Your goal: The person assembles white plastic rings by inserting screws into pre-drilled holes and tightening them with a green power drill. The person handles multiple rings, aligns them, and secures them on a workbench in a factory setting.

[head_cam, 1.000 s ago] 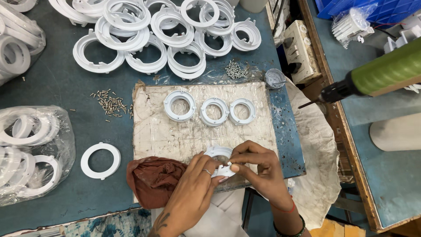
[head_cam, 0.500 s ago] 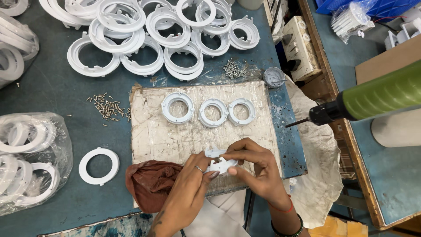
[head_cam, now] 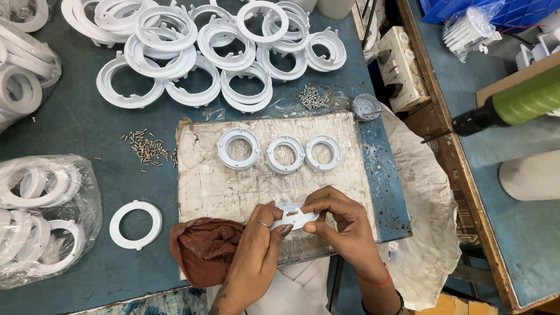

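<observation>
Left hand (head_cam: 256,242): fingers pinched on the white plastic ring part (head_cam: 293,214), left side.
Right hand (head_cam: 338,224): fingers clamped on its right side.
Place: above the plastic-wrapped board (head_cam: 204,186), near its front edge.
Handling: likely light, stiff, smooth; thin tabs look fragile, so rim grip suits.
Axis: long side runs left-right; the way its opening faces cannot be told.

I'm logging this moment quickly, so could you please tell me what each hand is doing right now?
Left hand: closed on the small white plastic part.
Right hand: closed on the same part, from the other side.
</observation>
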